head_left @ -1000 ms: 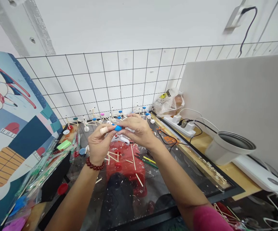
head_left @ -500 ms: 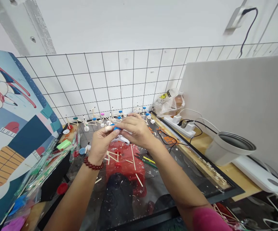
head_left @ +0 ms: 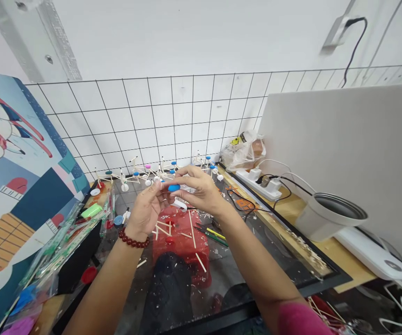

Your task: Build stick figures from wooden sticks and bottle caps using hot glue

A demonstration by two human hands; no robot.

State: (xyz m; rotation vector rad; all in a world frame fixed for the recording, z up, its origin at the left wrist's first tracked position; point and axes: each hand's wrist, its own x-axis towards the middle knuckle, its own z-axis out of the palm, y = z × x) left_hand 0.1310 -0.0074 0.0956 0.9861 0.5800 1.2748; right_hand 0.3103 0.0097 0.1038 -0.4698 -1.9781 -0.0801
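My right hand (head_left: 199, 190) pinches a flat blue oval piece (head_left: 174, 187) between its fingertips, above the work surface. My left hand (head_left: 147, 209) is raised just left of that piece, its fingers spread and a small gap showing between them and the blue. A white plastic clip (head_left: 180, 204) lies under my right fingers. Loose wooden sticks (head_left: 193, 235) lie on a red plastic object (head_left: 180, 246) below my hands. Behind them stand stick models (head_left: 145, 173) with blue and pink discs.
A glass-topped work surface (head_left: 256, 242) is strewn with wood shavings, pens and a black cable. Plastic packets (head_left: 61, 242) lie along its left side before a painted poster board (head_left: 23, 186). On the right are a power strip (head_left: 258, 183), a plastic bag (head_left: 243, 151) and a grey pot (head_left: 329, 216).
My left hand has drawn back left and its fingers have come off the blue piece, which stays in my right fingertips. My view has shifted slightly.
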